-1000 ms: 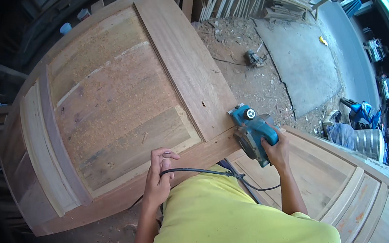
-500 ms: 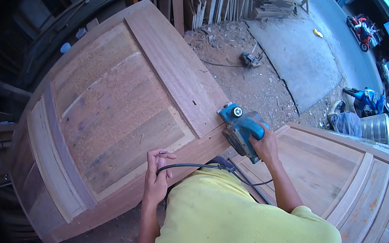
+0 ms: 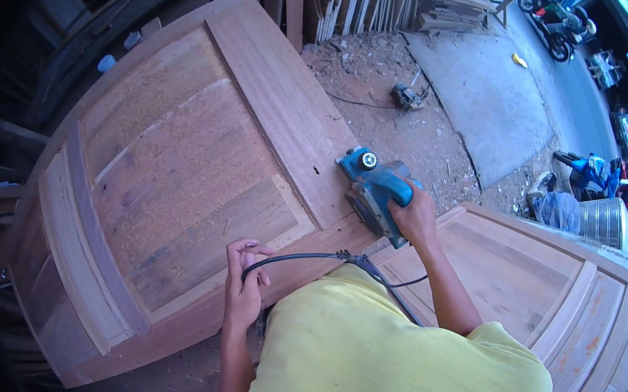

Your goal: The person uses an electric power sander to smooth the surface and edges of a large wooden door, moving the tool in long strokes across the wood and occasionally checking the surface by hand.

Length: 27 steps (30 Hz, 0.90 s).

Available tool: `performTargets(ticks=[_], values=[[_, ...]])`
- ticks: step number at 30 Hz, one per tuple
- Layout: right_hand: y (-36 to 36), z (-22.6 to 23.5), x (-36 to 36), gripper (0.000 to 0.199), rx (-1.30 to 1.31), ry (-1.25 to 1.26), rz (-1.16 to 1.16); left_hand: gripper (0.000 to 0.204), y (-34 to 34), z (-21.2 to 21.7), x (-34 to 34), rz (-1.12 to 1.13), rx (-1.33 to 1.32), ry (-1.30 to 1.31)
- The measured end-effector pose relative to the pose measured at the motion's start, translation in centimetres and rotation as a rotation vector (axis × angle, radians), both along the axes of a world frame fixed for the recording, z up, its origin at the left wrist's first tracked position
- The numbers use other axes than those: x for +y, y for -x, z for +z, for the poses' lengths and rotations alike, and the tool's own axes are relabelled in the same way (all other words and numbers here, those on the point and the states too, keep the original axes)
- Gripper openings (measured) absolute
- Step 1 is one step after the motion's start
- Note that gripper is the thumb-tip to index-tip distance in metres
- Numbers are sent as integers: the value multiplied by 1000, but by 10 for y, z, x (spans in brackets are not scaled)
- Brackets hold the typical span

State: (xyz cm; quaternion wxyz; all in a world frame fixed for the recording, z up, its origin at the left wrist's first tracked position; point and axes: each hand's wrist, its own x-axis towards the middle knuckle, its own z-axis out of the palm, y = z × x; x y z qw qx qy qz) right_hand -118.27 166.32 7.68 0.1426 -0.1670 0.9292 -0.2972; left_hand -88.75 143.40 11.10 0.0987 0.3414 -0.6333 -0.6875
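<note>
**One Hand Lifts the Cord, One Hand Holds the Planer**

At the far left, a small pale pail (image 3: 106, 63) stands past the far edge of a big wooden door (image 3: 287, 122). The door lies flat, maybe so its top is easy to reach. What holds it up is hidden. Lots of tiny wood bits (image 3: 173, 165) are scattered over its middle.

The left hand (image 3: 241, 289) is by the near edge of the door, its fingers curled softly around a black cord (image 3: 297, 256). The cord hangs in a loop in front of the yellow shirt (image 3: 366, 328) — I think the hand lifts it so it won't get under the tool.

Next comes the blue planer (image 3: 376, 193), at the door's near right corner. I cannot tell if its flat bottom touches the wood. The right hand (image 3: 417, 219) is wrapped around its back handle, which looks like the best spot to steer from. That one hand seems to carry the whole tool — the other has the cord.

Another power tool (image 3: 408, 96) sits on the dirt ground, away from the feet, maybe so nobody trips. A second door (image 3: 498, 268) lies at the right, near the planer. At the far right, a shiny metal drum (image 3: 604, 225) is just past that door.
</note>
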Motion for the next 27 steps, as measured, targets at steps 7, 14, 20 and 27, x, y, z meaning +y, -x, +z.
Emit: performTargets(ticks=[7,14,20,27], values=[[47,-6,-79,51,81,59,66,24,-2,2,-13,101,-44,-24],[60,-13,-70,54,1,64,135,26,-8,3,-27,136,-15,-7],[-34,16,60,59,-130,-33,-71,26,-8,5,-9,-119,-61,42],[-29,8,55,58,-118,-74,-82,23,1,-3,-12,-140,-71,-4]])
